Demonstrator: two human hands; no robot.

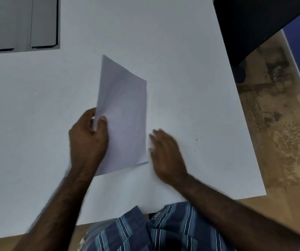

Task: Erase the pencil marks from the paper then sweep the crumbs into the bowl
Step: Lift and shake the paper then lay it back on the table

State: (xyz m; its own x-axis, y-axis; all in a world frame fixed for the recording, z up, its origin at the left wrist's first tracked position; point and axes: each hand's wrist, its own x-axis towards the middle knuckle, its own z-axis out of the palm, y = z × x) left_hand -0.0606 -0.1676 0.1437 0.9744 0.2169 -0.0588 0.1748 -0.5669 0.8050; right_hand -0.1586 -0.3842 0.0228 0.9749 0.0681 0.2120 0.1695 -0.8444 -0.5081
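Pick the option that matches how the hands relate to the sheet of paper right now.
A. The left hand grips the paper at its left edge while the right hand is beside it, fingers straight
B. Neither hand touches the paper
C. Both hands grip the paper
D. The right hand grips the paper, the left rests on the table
A: the left hand pinches the paper at its left edge, thumb on top; the right hand is blurred, open beside the right edge.

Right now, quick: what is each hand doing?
Left hand: holding the sheet of paper by its left edge, thumb on top.
Right hand: open, fingers straight, holding nothing, beside the paper's right edge; blurred.
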